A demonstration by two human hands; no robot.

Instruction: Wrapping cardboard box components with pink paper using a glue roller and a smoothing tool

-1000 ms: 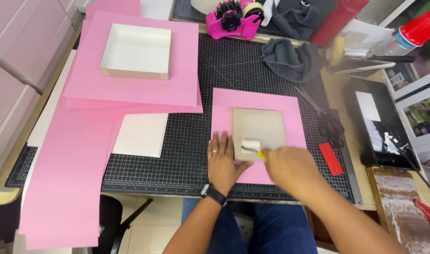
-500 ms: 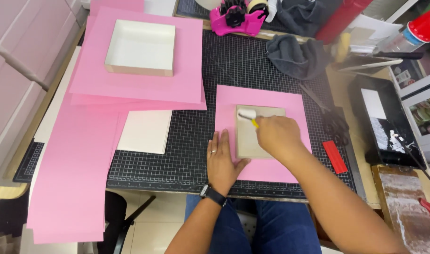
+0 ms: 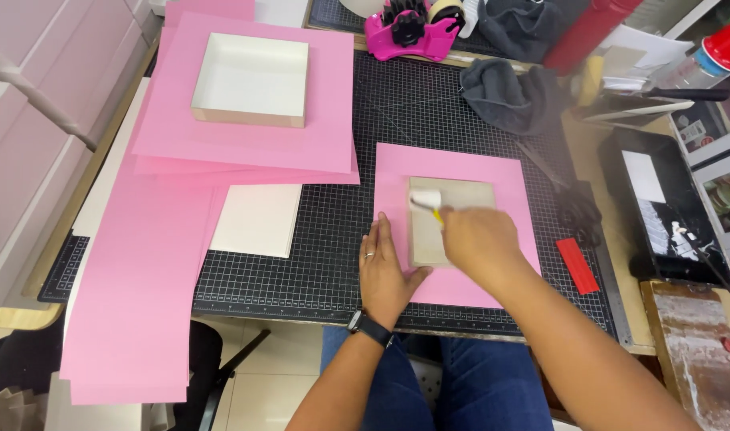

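A pink paper sheet (image 3: 492,172) lies on the black gridded cutting mat (image 3: 333,239). A grey cardboard rectangle (image 3: 460,195) rests on its middle. My left hand (image 3: 387,271) lies flat with fingers spread, pressing the sheet's left part beside the cardboard. My right hand (image 3: 478,238) grips a small roller with a white head (image 3: 425,199) and a yellow handle. The roller head sits on the cardboard's upper left corner.
A shallow white box (image 3: 251,78) sits on stacked pink sheets (image 3: 245,132) at the upper left, with a cream board (image 3: 257,219) below. A pink tape dispenser (image 3: 409,28), grey cloths (image 3: 504,96), scissors (image 3: 576,211), a red flat piece (image 3: 577,265) and a black tray (image 3: 660,203) stand around.
My right hand has carried the roller from the cardboard's lower edge up to its upper left corner. My left hand has stayed flat on the pink sheet.
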